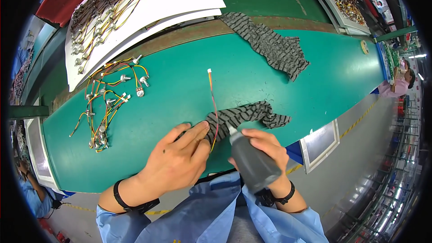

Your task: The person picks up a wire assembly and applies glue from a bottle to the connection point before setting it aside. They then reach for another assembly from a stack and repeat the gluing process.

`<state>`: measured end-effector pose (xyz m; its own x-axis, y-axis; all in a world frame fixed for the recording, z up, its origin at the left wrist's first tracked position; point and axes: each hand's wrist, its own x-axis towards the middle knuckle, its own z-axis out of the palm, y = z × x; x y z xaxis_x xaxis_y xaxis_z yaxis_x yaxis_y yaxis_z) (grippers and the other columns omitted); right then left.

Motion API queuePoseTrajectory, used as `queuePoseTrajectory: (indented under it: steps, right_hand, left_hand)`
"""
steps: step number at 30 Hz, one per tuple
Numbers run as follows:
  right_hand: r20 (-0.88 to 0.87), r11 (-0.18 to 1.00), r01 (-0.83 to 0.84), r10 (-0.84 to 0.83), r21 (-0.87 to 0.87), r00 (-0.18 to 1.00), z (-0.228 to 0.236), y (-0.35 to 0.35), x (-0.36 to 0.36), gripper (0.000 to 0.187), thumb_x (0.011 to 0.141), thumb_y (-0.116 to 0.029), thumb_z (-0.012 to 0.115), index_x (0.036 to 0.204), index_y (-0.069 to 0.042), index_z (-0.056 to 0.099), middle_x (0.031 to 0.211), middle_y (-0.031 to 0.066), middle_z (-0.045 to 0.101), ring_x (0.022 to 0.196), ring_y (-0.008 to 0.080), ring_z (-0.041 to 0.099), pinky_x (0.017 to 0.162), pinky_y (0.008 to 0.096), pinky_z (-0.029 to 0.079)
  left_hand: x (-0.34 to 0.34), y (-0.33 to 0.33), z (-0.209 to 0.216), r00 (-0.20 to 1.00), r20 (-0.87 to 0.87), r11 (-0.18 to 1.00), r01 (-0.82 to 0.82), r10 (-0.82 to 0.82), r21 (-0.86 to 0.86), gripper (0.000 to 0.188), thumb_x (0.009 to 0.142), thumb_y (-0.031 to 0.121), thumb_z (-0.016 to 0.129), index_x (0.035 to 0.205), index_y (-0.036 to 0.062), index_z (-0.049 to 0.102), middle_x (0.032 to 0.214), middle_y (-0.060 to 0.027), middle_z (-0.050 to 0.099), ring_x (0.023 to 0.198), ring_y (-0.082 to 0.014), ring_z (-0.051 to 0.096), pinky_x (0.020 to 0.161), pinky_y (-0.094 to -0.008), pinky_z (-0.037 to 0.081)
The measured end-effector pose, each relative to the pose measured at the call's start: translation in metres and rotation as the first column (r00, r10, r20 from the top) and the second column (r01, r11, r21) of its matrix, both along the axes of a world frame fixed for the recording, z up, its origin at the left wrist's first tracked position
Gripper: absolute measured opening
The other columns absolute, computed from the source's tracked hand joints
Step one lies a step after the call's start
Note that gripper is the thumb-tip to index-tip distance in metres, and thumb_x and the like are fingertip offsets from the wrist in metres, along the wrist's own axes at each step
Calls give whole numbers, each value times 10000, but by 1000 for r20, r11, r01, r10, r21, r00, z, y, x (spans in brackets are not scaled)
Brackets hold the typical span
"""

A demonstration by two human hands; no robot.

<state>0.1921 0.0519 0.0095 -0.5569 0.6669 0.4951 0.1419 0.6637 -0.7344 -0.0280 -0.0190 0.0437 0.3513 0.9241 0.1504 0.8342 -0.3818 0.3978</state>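
A grey-and-black striped cloth (pixel 231 116) lies bunched on the green table in front of me. My left hand (pixel 177 157) is closed on its left end, fingertips pressed to the fabric. A thin cable (pixel 213 96) with red and yellow wires crosses the cloth, its white connector (pixel 209 70) pointing away from me; its near end passes by my left thumb. My right hand (pixel 270 148) is wrapped round a dark squeeze bottle (pixel 254 162). The bottle tilts, its pale nozzle (pixel 231 129) close to the cloth beside the cable.
Potentiometers (pixel 140 92) with coloured wires lie in a tangle at left. Several more rest on white sheets (pixel 180 0) at the far left. A second striped cloth (pixel 270 45) lies at the far side. A tape roll (pixel 364 47) sits at far right; a person in pink (pixel 396 87) is beyond.
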Motion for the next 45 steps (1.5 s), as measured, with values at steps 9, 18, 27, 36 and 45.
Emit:
queuePoseTrajectory:
  steps: [9, 18, 27, 36, 45]
  right_hand:
    - [-621, 629, -305, -370, -715, 691, 14, -18, 21, 616, 750, -253, 791, 1170, -26, 402, 1054, 248, 563, 744, 282, 654, 649, 351, 569]
    - [-726, 627, -417, -380, -658, 574, 12, -14, 33, 631, 808, -494, 680, 1158, -45, 408, 970, 163, 557, 598, 169, 580, 550, 274, 501]
    - [-788, 705, -400, -379, -586, 486, 7, -4, 32, 599, 836, -574, 606, 1102, -58, 460, 912, 91, 560, 488, 106, 468, 554, 235, 363]
    - [-779, 736, -337, -402, -587, 481, 7, -3, 17, 618, 819, -618, 596, 1082, -76, 460, 822, 44, 516, 491, 101, 363, 581, 267, 315]
    - [-794, 874, -101, -375, -475, 479, 15, 7, -11, 653, 778, -702, 546, 997, -99, 424, 735, 42, 472, 505, 109, 360, 594, 285, 301]
  left_hand:
    - [-19, 14, -13, 887, 445, 987, -157, 126, 35, 198, 763, 1, 541, 959, -21, 537, 1004, -166, 619, 884, -297, 588, 795, -405, 433]
    - [22, 34, 4, 990, -117, 925, -29, 79, 380, 255, 722, 69, 584, 966, 0, 576, 817, -70, 545, 756, -201, 525, 681, -317, 403]
    - [51, 38, 6, 910, -381, 864, 53, 165, 501, 251, 700, 118, 618, 933, 25, 619, 807, -36, 527, 740, -169, 524, 645, -293, 389]
    - [53, 32, 10, 999, -12, 977, -49, 53, 208, 205, 784, 90, 581, 984, 48, 599, 822, -58, 554, 743, -188, 535, 681, -300, 407]
    - [56, 19, -26, -151, 855, 799, 467, 496, -380, 194, 963, 117, 464, 1134, 49, 526, 1046, -100, 554, 893, -179, 527, 726, -314, 436]
